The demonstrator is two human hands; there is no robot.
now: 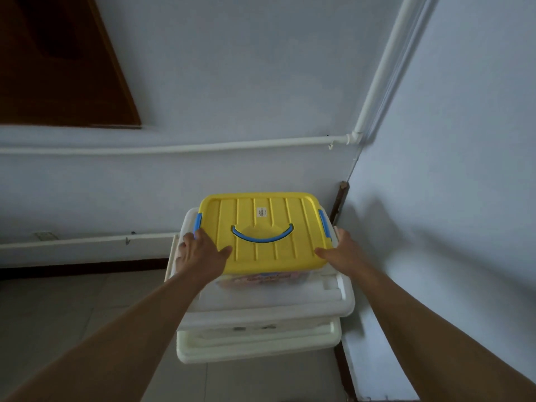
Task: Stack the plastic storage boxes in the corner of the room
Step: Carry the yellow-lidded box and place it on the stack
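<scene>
A storage box with a yellow lid (pixel 269 245), blue handle and blue side clips sits on top of a white-lidded box (pixel 333 297). That box rests on another white box (pixel 261 343) on the floor in the room's corner. My left hand (pixel 200 253) grips the yellow box's near left corner, thumb on the lid. My right hand (pixel 345 253) grips its near right corner, thumb along the lid's edge.
White pipes (pixel 203 146) run along the back wall and up the corner (pixel 385 68). The right wall (pixel 449 198) stands close beside the stack. A dark wooden panel (pixel 58 68) hangs at upper left. Tiled floor (pixel 72 309) lies left of the boxes.
</scene>
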